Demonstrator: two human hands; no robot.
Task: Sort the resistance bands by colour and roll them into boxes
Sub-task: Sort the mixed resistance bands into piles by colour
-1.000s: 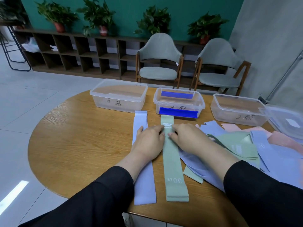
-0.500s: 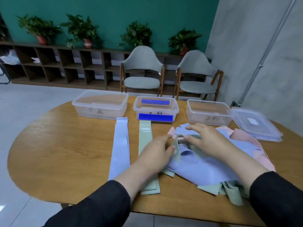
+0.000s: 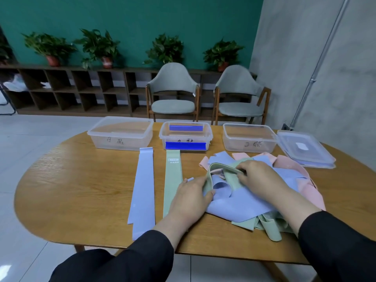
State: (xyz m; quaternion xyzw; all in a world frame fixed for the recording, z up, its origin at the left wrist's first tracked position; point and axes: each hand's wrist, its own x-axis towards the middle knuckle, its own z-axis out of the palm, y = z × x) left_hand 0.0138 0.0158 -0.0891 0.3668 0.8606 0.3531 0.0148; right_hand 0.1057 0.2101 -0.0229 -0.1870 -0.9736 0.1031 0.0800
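A lavender band (image 3: pixel 143 186) and a green band (image 3: pixel 173 176) lie flat side by side on the wooden table (image 3: pixel 81 184). To their right is a tangled pile of lavender, green and pink bands (image 3: pixel 240 202). A green loop (image 3: pixel 221 169) stands up out of the pile. My left hand (image 3: pixel 191 198) grips its near end and my right hand (image 3: pixel 258 178) pinches its far side. Three clear boxes stand behind: left (image 3: pixel 120 133), middle with blue clips (image 3: pixel 186 136), right (image 3: pixel 249 137).
A stack of clear lids (image 3: pixel 305 149) lies at the table's right edge. Two grey chairs (image 3: pixel 173 94) stand behind the table, with a low shelf and potted plants along the teal wall. The table's left half is bare wood.
Both hands left the flat green band and moved right into the pile. They have taken hold of a green loop and raised it. The camera view has swung right.
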